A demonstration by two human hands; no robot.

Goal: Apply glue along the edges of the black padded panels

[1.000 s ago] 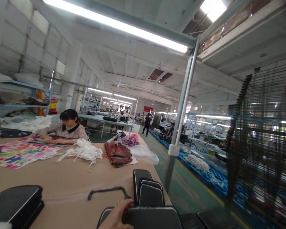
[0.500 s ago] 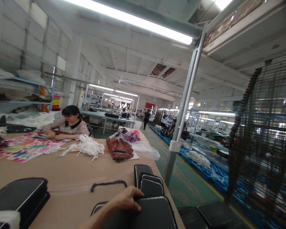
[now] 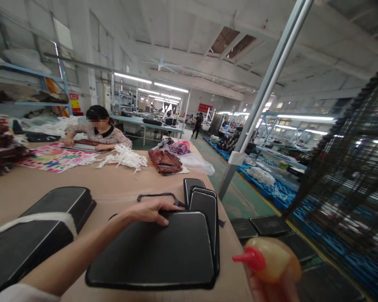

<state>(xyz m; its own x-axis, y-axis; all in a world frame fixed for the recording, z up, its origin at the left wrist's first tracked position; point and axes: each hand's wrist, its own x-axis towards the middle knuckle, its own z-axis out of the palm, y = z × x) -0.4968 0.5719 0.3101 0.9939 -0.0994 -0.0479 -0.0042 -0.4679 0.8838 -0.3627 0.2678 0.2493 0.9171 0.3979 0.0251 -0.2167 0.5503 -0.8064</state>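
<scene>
My left hand (image 3: 151,211) reaches across a black panel (image 3: 154,251) with rounded corners and a pale line along its edge. The thumb lies on the top face and the fingers reach over the far edge. In my right hand (image 3: 271,289), at the lower right, is a squeeze bottle (image 3: 279,260) with amber contents and a red nozzle (image 3: 248,259) pointing left. Smaller black panels (image 3: 204,201) lie overlapped just beyond the large one. A black strip (image 3: 156,195) bent at its ends rests on the table behind my left hand.
A strapped stack of black panels (image 3: 40,226) sits on the brown table (image 3: 122,184) at left. Across it a person (image 3: 102,130) works by white scraps (image 3: 126,158) and brown folded material (image 3: 165,161). A metal post (image 3: 261,100) and floor panels (image 3: 271,225) are at right.
The view has tilted down and table items appear higher. The large panel now lies further left and fully in view, with my left hand still at its edge. My right hand has appeared with the squeeze bottle.
</scene>
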